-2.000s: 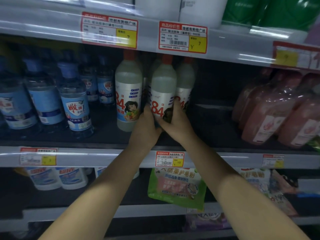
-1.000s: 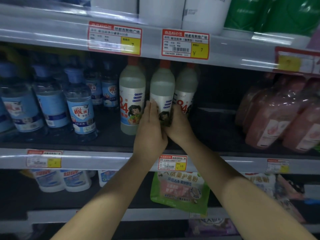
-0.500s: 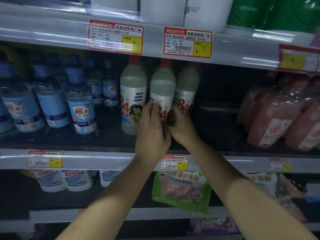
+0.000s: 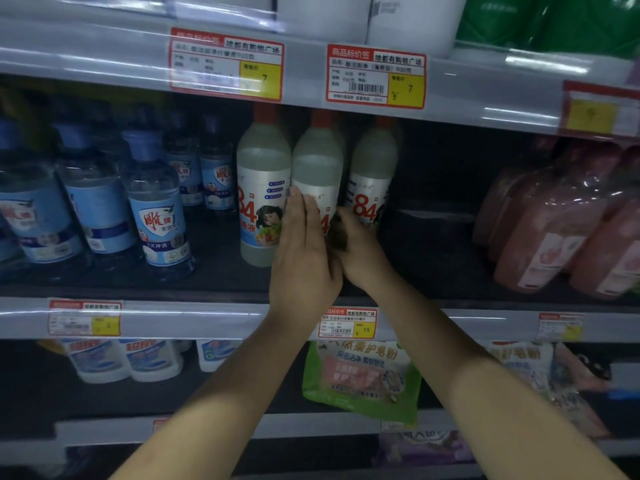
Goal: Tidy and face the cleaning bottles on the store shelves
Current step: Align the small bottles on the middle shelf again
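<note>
Apparently both hands on middle bottle (image 4: 317, 174)

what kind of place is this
Most likely a shop's cleaning-goods aisle: red and yellow price tags clipped to the shelf edges, and rows of identical blue-capped bottles and 84 disinfectant bottles facing outward.

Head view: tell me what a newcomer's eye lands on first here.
Both hands meet at the middle 84 bottle on the centre shelf: the left hand lies with straight fingers against its label, the right hand wraps its lower right side. Two more 84 bottles flank it, with blue-capped bottles to the left, pink bottles to the right, and red-and-yellow price tags above.
</note>
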The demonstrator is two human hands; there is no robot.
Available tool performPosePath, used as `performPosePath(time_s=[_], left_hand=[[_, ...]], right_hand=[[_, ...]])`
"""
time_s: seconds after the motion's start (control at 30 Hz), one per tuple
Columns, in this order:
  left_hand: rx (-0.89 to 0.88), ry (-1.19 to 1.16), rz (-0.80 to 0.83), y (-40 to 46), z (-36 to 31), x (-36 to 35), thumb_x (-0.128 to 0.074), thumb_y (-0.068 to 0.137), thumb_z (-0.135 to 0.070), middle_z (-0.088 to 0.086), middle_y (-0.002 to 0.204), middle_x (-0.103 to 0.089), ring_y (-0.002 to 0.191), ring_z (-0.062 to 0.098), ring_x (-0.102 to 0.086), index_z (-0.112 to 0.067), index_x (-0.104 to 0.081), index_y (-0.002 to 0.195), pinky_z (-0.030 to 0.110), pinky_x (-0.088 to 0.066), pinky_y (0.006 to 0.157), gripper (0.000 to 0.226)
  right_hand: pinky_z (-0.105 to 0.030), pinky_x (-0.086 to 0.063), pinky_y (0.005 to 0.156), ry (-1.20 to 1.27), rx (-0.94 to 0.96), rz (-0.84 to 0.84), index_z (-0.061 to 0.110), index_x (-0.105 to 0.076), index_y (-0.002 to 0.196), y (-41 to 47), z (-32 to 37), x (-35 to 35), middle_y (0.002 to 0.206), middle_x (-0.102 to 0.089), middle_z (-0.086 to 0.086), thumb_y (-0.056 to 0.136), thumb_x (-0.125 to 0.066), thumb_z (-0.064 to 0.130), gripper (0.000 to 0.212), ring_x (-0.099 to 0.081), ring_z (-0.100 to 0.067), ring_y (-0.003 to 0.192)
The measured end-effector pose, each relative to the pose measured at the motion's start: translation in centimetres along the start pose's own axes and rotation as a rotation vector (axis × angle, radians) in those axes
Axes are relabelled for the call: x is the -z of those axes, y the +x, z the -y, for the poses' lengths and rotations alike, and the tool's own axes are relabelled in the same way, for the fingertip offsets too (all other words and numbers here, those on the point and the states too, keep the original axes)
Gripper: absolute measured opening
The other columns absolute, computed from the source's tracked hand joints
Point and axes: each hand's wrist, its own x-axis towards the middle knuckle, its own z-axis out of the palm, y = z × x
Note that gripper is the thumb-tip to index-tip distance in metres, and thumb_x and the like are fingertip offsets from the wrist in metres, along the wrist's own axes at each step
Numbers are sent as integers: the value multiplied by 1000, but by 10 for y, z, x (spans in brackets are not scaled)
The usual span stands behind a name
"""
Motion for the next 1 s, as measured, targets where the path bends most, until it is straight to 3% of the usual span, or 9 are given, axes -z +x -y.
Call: performPosePath(time_s=[0.2,0.57,0.8,0.93,1.0], left_hand=[[3,50,-2,0,-2,1,-54,75,1,30,147,-23,138,38,-22,9,-25,139,38,-12,114,71],[22,2,-5,0,-5,4,-55,73,3,25,149,-21,140,31,-18,6,-21,141,37,-10,115,77],[-28,31,-13,0,-3,3,-45,78,-2,27,148,-23,140,34,-17,5,-27,140,37,-9,116,65],[-138,48,9,0,1,5,-39,82,-8,22,148,-29,139,33,-20,0,-39,136,42,-17,114,55],[-200,56,35,0,2,4,-39,81,-7,20,146,-34,138,32,-22,1,-45,132,46,-23,112,52]], right_hand=[[-19,-39,95,25,-3,1,14,-46,132,-1,2,1,128,-58,-3,86,-63,12,49,-53,-10,116],[-12,-37,91,-99,64,19,10,-45,128,-4,1,3,128,-55,-4,88,-61,13,43,-50,-6,111],[-5,-38,83,-106,54,-16,13,-49,125,-3,3,1,121,-59,1,88,-61,19,39,-53,-4,105],[-23,-45,86,-137,74,-79,12,-56,119,-5,3,4,112,-64,-3,90,-56,21,30,-59,-12,101],[-28,-47,77,-182,88,-255,9,-57,107,-5,2,8,100,-65,-6,88,-56,16,19,-61,-17,91]])
